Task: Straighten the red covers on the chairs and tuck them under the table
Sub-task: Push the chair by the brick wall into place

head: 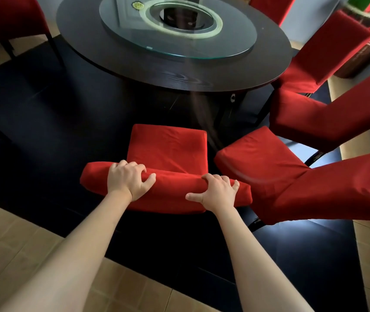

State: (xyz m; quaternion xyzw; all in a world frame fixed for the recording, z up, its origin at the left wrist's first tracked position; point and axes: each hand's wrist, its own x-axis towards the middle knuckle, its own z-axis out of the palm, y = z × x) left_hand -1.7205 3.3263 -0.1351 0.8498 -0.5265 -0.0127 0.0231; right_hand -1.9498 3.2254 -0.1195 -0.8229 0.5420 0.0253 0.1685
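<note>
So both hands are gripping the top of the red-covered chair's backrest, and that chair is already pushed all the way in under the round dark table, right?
Not quite. Both the left hand and the right hand do grip the top of the red-covered chair's backrest, but the head view shows the chair standing clear of the round dark table: its whole seat is visible, with dark floor between it and the table's edge.

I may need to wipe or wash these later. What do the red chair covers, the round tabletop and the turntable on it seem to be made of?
Chair cover: soft matte fabric, it seems; it creases and bunches under both hands.
Tabletop: dark wood or wood veneer with a semi-gloss finish; grain swirls show near its edge.
Turntable: clear glass, glossy, with a greenish edge and reflections.
</note>
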